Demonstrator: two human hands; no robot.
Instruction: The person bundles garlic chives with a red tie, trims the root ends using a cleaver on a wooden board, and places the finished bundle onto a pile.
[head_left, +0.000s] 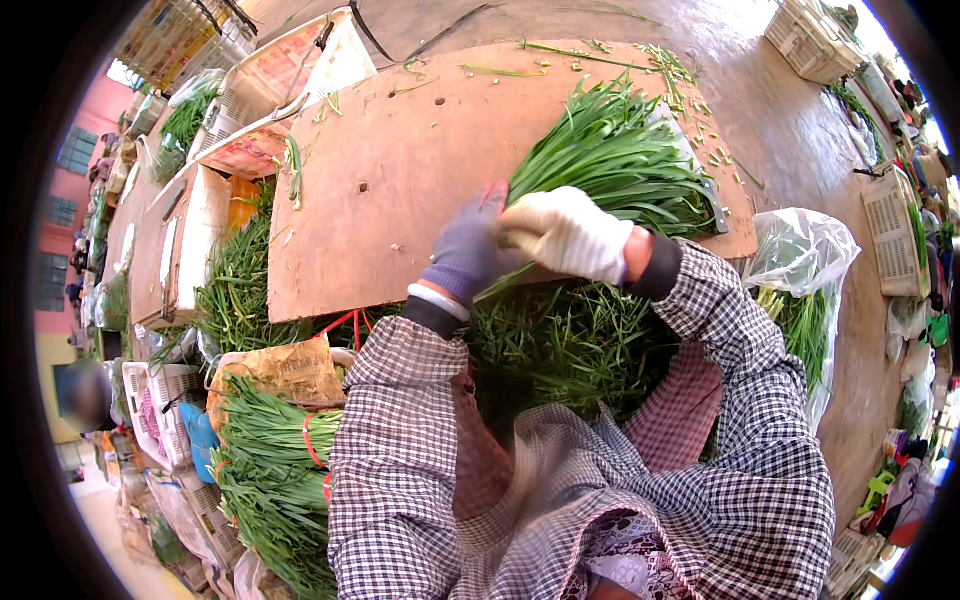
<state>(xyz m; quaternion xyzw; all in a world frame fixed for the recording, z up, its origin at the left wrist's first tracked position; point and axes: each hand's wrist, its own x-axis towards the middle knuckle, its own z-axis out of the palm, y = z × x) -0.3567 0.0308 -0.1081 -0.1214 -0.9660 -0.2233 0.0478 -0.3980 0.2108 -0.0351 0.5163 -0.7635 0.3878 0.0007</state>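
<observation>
A thick bunch of long green leaves, likely garlic chives (611, 154), lies across the right part of a wooden board (360, 240). My left hand (472, 236), in a grey-purple knit glove with bare fingertips, closes around the bunch's near end; it is slightly blurred. Pressed against it is my right hand (566, 229), in a white knit glove, its fingers curled. What those fingers hold is hidden. A few leaves stick out below the two hands, past the board's near edge. Partly under the bunch, at its right, lies a metal blade (716, 206) with a dark part at its near end.
Loose leaf scraps (570, 337) fill the space below the board, above my lap. Tied chive bunches (277, 450) with red bands lie at my left. A plastic bag of greens (802, 300) stands at right. Cut stem bits (701, 124) litter the board's far right. Crates (896, 229) stand beyond.
</observation>
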